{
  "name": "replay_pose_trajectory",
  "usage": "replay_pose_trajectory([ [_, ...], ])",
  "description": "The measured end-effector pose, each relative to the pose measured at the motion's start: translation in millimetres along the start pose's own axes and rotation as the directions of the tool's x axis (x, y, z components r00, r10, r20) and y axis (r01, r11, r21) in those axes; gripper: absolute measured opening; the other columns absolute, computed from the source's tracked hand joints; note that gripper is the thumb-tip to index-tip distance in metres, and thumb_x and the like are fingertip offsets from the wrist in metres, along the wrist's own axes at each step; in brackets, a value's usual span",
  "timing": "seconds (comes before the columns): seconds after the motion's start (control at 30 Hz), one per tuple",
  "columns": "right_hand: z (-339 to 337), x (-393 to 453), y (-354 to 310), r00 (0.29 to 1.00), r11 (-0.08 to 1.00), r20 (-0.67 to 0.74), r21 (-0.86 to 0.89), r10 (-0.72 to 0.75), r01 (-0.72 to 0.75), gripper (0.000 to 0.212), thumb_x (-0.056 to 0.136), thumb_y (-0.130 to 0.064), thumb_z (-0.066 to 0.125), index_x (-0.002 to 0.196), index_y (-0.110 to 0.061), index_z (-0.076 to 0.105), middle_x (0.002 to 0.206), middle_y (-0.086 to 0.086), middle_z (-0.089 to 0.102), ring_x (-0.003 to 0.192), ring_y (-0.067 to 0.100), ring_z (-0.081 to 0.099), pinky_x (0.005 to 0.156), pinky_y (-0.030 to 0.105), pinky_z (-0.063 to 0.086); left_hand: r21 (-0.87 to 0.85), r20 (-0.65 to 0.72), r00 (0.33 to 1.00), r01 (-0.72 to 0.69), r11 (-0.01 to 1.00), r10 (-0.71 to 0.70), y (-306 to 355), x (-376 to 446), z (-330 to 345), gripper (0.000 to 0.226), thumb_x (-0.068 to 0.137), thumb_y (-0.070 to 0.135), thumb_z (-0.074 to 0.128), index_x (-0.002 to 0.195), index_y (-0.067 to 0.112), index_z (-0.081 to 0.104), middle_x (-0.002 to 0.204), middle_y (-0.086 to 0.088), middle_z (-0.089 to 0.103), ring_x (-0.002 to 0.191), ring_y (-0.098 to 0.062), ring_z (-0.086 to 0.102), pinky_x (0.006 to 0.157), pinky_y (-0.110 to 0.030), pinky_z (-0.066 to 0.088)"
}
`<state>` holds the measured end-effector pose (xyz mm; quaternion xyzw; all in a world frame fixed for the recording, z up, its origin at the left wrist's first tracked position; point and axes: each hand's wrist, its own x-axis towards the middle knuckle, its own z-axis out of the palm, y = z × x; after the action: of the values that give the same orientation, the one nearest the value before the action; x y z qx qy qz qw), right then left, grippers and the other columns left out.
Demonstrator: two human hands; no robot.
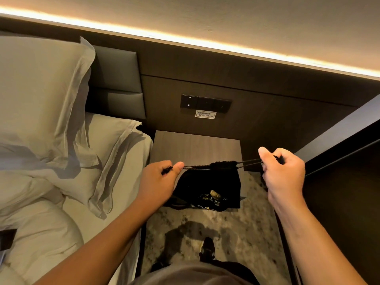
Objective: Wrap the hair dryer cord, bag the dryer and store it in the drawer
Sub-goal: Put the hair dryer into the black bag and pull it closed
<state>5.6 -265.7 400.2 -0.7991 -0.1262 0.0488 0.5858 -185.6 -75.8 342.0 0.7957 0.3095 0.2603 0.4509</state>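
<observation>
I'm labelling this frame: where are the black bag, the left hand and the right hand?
black bag point(207, 184): head view, cloth body.
left hand point(159, 182): head view, back.
right hand point(284, 171): head view, back.

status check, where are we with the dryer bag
Left hand and right hand each pinching a drawstring, pulled apart. Black drawstring bag cinched shut, hanging over nightstand edge. Nothing in the way.

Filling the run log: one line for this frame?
step: cinching black drawstring bag | left hand: drawstring | right hand: drawstring | bag: over nightstand
</observation>
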Motion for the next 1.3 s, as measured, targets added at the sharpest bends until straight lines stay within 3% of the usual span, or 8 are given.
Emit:
replay_pose_trajectory([
  [0.3,25,-34,-48,0.908,0.972,0.356,0.004,-0.220,0.233,0.045,0.086,-0.039,0.065,0.048,-0.019,0.053,0.044,-0.002,0.053,0.042,0.010,0.047,0.049,0.029,0.041,-0.147,-0.016,0.997,0.070,0.987,-0.073,-22,-9,-7,0.041,0.089,0.047,0.065,0.057,0.037,0.042,0.051,0.016,0.045,0.050,-0.003,0.042,0.053,-0.011,0.036],
  [0.43,34,-47,-74,0.943,0.985,0.326,0.170,-0.070,0.014,0.051,0.091,-0.025,0.067,0.044,-0.022,0.047,0.043,-0.005,0.046,0.040,0.009,0.042,0.043,0.027,0.036,-0.088,0.055,0.998,0.037,0.995,-0.032,-32,-14,-10,0.048,0.065,0.060,0.080,0.081,0.039,0.041,0.073,0.021,0.049,0.064,0.000,0.046,0.061,-0.014,0.043],
  [0.53,36,-52,-93,0.944,0.954,0.327,0.263,0.052,-0.144,0.048,0.092,-0.025,0.066,0.048,-0.019,0.048,0.044,-0.006,0.047,0.038,0.006,0.041,0.038,0.019,0.036,-0.090,0.194,0.981,0.006,0.996,0.011,-35,-20,-9,0.073,0.050,0.066,0.088,0.106,0.049,0.043,0.100,0.016,0.053,0.088,0.000,0.055,0.074,-0.012,0.044],
  [0.67,34,-54,-116,0.916,0.871,0.375,0.392,0.144,-0.297,0.048,0.094,-0.024,0.064,0.048,-0.022,0.051,0.047,-0.006,0.046,0.039,0.006,0.039,0.033,0.016,0.032,-0.050,0.387,0.918,-0.073,0.996,0.087,-42,-33,0,0.117,0.042,0.067,0.093,0.140,0.060,0.030,0.136,0.020,0.037,0.127,-0.001,0.042,0.104,-0.019,0.039],
  [0.9,26,-53,-136,0.898,0.804,0.412,0.476,0.153,-0.355,0.051,0.094,-0.026,0.064,0.044,-0.026,0.061,0.049,-0.006,0.048,0.039,0.006,0.039,0.032,0.016,0.032,-0.252,0.339,0.940,0.071,0.965,0.019,-32,-41,21,0.096,0.054,0.044,0.097,0.128,0.066,0.041,0.131,0.038,0.054,0.124,0.013,0.051,0.093,0.001,0.038],
  [1.03,15,-36,-134,0.926,0.845,0.355,0.449,0.128,-0.289,0.050,0.094,-0.029,0.065,0.044,-0.025,0.062,0.050,-0.007,0.050,0.041,0.006,0.039,0.034,0.016,0.033,-0.391,0.338,0.941,0.163,0.906,-0.023,-24,-35,24,0.086,0.054,0.036,0.096,0.126,0.055,0.052,0.129,0.022,0.064,0.121,-0.002,0.060,0.092,-0.010,0.048],
  [1.17,2,-13,-113,0.899,0.860,0.409,0.392,0.156,-0.327,0.043,0.093,-0.033,0.062,0.052,-0.021,0.065,0.060,-0.001,0.057,0.041,0.008,0.040,0.039,0.020,0.038,-0.580,0.463,0.874,0.423,0.696,-0.146,-28,-33,23,0.080,0.056,0.025,0.093,0.130,0.032,0.060,0.128,-0.007,0.069,0.120,-0.029,0.065,0.093,-0.040,0.055],
  [1.3,-5,6,-55,0.892,0.979,0.406,-0.038,0.199,-0.201,0.027,0.091,-0.023,0.067,0.072,-0.004,0.074,0.079,0.012,0.058,0.062,0.018,0.053,0.057,0.030,0.045,-0.662,0.558,0.796,0.598,0.452,-0.235,-35,-38,24,0.077,0.067,0.021,0.086,0.138,0.015,0.057,0.134,-0.026,0.063,0.120,-0.045,0.062,0.101,-0.059,0.050],
])
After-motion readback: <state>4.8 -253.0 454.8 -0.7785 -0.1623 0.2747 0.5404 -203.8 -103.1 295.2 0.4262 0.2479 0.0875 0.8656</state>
